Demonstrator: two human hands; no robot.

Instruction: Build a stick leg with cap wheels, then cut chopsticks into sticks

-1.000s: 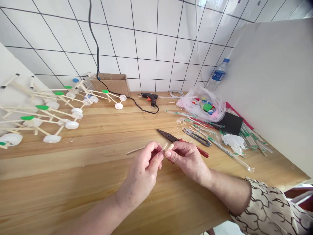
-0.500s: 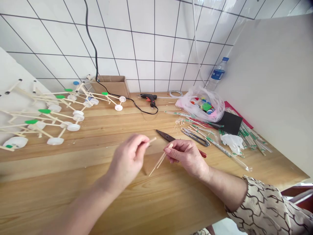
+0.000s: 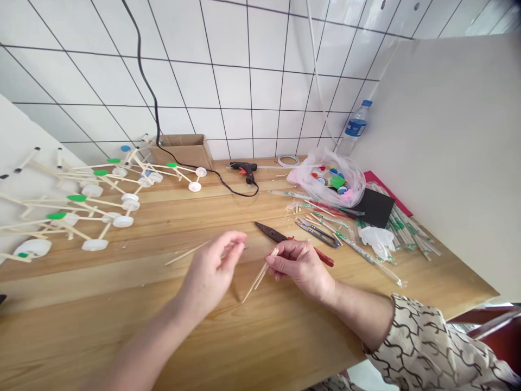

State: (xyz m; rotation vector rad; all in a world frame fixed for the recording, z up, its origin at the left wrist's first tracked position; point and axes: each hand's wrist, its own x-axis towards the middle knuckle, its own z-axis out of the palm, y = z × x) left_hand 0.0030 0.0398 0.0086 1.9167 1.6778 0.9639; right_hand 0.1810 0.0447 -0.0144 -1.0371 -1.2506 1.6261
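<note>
My left hand (image 3: 214, 266) hovers over the middle of the wooden table, thumb and forefinger slightly apart, with nothing visible between the tips. Behind it a thin wooden stick (image 3: 185, 255) slants across the tabletop, its right end hidden by the hand. My right hand (image 3: 299, 267) pinches a few similar wooden sticks (image 3: 257, 279) between thumb and fingers, their lower ends pointing down and left. Red-handled pliers (image 3: 271, 232) lie just behind and partly under the right hand in view. Thread snips (image 3: 319, 232) rest farther right.
White-wheeled stick frames (image 3: 94, 244) crowd the left. At the wall are a cardboard box (image 3: 181, 149), a corded glue gun (image 3: 244, 169), a tape roll (image 3: 288, 159) and a water bottle (image 3: 355, 127). A plastic bag of colourful caps (image 3: 329, 179) and wrapped sticks (image 3: 407, 228) lie right.
The stick that showed at my left fingertips no longer does; a stick now shows to the left of that hand. My right hand keeps its sticks. The view has shifted slightly.
</note>
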